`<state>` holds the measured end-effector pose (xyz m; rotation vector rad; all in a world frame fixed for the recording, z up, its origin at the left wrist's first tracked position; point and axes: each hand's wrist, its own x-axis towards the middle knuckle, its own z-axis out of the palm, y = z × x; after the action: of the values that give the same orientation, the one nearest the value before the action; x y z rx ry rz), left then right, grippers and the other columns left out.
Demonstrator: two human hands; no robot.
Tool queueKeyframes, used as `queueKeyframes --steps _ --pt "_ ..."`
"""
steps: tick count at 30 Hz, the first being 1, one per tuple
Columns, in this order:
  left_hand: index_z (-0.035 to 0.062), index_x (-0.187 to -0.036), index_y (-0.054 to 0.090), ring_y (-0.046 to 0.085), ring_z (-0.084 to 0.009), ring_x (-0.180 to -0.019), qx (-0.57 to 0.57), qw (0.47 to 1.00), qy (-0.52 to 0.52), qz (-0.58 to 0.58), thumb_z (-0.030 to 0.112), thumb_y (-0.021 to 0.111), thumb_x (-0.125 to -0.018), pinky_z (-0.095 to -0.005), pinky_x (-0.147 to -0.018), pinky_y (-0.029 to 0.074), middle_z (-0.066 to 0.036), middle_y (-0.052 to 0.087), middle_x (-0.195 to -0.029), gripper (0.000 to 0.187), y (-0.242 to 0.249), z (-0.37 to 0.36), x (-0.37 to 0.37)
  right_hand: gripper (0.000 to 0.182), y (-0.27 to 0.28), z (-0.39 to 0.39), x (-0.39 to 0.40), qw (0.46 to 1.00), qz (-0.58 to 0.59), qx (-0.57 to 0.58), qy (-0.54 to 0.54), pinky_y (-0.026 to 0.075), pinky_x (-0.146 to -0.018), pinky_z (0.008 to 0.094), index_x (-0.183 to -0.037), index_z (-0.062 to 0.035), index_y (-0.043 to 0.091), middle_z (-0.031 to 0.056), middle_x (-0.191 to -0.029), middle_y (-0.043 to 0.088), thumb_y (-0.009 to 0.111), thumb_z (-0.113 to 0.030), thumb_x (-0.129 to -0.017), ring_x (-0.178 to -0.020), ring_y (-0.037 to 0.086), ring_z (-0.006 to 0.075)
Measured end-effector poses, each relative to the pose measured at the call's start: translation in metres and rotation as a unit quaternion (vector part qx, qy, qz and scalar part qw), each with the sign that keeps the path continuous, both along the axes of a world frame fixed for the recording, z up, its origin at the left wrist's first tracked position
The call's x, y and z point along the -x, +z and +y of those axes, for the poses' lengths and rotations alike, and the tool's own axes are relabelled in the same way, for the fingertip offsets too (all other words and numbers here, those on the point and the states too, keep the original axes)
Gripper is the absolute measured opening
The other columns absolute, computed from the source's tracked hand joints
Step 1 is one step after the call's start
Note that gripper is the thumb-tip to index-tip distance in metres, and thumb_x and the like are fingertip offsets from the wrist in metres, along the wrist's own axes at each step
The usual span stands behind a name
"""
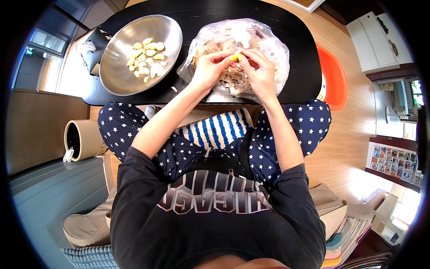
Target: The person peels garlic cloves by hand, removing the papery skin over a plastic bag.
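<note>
Both hands meet over an open clear plastic bag (pixel 277 54) of papery garlic skins (pixel 235 83). My left hand (pixel 209 71) is closed in a pinch, its fingertips against those of my right hand (pixel 260 74). Between them is a small pale garlic clove (pixel 238 52), mostly covered by the fingers. Bright yellow shows at both thumb tips; I cannot make out whether it is nails or covers. To the left, a tilted-looking steel bowl (pixel 112 74) holds several peeled garlic cloves (pixel 148 51).
The bag and bowl stand on a black table (pixel 201 11). A bit of skin (pixel 174 89) lies near its front edge. A striped blue and white cloth (pixel 215 130) rests on my lap. An orange chair (pixel 333 76) stands right of the table, a beige bin (pixel 85 140) at the left.
</note>
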<state>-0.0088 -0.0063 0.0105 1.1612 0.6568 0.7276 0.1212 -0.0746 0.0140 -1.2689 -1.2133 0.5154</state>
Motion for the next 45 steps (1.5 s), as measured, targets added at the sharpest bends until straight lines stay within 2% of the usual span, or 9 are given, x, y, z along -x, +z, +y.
queueKeyframes --steps 3,13,16,23,26,28,38,40,45 --pt "-0.0010 -0.105 0.063 0.057 -0.0073 -0.078 0.008 0.999 0.006 -0.031 0.009 0.062 -0.084 -0.0193 -0.073 0.046 -0.006 0.065 -0.091 0.023 -0.010 0.001 -0.002 0.018 -0.002 0.000 0.001 1.000 0.009 -0.008 -0.009 0.046 -0.066 0.0199 -0.097 0.0031 0.064 0.0064 -0.086 0.062 0.063 -0.005 -0.081 -0.073 0.058 0.0096" --pt "0.0000 -0.109 0.060 0.057 -0.0079 -0.082 -0.043 0.998 -0.026 -0.024 0.009 0.059 -0.086 -0.0196 -0.075 0.046 -0.006 0.063 -0.097 0.025 -0.013 -0.006 -0.005 0.013 -0.004 0.001 0.001 0.997 -0.002 -0.030 -0.065 0.046 -0.063 0.0194 -0.088 0.0029 0.065 0.0058 -0.080 0.063 0.060 0.002 -0.076 -0.068 0.058 0.0081" --pt "-0.0008 -0.113 0.056 0.055 -0.0073 -0.077 0.114 0.988 -0.027 -0.100 0.011 0.054 -0.089 -0.0193 -0.072 0.046 -0.003 0.059 -0.089 0.026 -0.012 -0.002 -0.006 0.016 -0.005 0.005 0.000 0.998 0.014 -0.032 -0.045 0.047 -0.066 0.0196 -0.094 0.0014 0.065 0.0062 -0.084 0.063 0.061 0.000 -0.079 -0.070 0.059 0.0090" --pt "-0.0002 -0.110 0.059 0.056 -0.0057 -0.077 0.139 0.978 -0.038 -0.151 0.013 0.056 -0.089 -0.0180 -0.070 0.045 -0.002 0.062 -0.089 0.025 -0.012 0.000 -0.005 0.020 -0.003 0.005 0.000 0.999 0.043 -0.021 -0.018 0.048 -0.066 0.0198 -0.099 -0.0001 0.065 0.0066 -0.089 0.064 0.064 -0.004 -0.080 -0.074 0.061 0.0095" --pt "-0.0011 -0.111 0.058 0.055 -0.0065 -0.073 0.076 0.995 -0.025 -0.064 0.014 0.054 -0.090 -0.0182 -0.070 0.046 -0.003 0.062 -0.087 0.026 -0.008 0.000 -0.005 0.018 -0.004 0.004 -0.004 0.999 0.021 -0.008 -0.034 0.048 -0.065 0.0196 -0.096 0.0004 0.066 0.0065 -0.086 0.064 0.065 -0.004 -0.079 -0.072 0.061 0.0092" --pt "-0.0015 -0.111 0.059 0.056 -0.0057 -0.075 -0.101 0.995 -0.006 0.014 0.013 0.054 -0.090 -0.0181 -0.071 0.046 -0.003 0.064 -0.087 0.026 -0.010 0.001 -0.005 0.016 -0.003 0.003 -0.006 0.999 0.017 0.000 -0.032 0.048 -0.065 0.0195 -0.095 0.0007 0.066 0.0065 -0.085 0.064 0.065 -0.004 -0.079 -0.072 0.061 0.0090" --pt "-0.0020 -0.111 0.059 0.057 -0.0060 -0.079 -0.182 0.982 -0.003 0.042 0.012 0.052 -0.091 -0.0191 -0.073 0.046 -0.004 0.064 -0.090 0.026 -0.008 -0.001 -0.005 0.012 -0.004 0.002 -0.007 0.999 0.019 0.004 -0.027 0.048 -0.064 0.0193 -0.089 0.0022 0.066 0.0060 -0.079 0.065 0.063 -0.003 -0.079 -0.070 0.061 0.0077" --pt "-0.0019 -0.109 0.060 0.059 -0.0083 -0.075 -0.234 0.971 0.024 0.055 0.006 0.051 -0.089 -0.0226 -0.072 0.047 -0.007 0.066 -0.086 0.023 -0.010 -0.003 -0.005 0.011 0.003 -0.001 -0.001 0.999 0.011 0.010 -0.036 0.048 -0.064 0.0192 -0.088 0.0025 0.066 0.0061 -0.078 0.065 0.063 -0.003 -0.079 -0.069 0.060 0.0077" --pt "-0.0021 -0.109 0.060 0.057 -0.0073 -0.076 -0.226 0.971 0.003 0.073 0.010 0.050 -0.091 -0.0215 -0.072 0.046 -0.005 0.064 -0.085 0.024 -0.008 -0.003 -0.004 0.010 0.000 -0.002 -0.002 0.996 -0.049 0.025 -0.070 0.048 -0.064 0.0198 -0.088 0.0033 0.064 0.0067 -0.077 0.064 0.060 -0.001 -0.080 -0.067 0.062 0.0086"
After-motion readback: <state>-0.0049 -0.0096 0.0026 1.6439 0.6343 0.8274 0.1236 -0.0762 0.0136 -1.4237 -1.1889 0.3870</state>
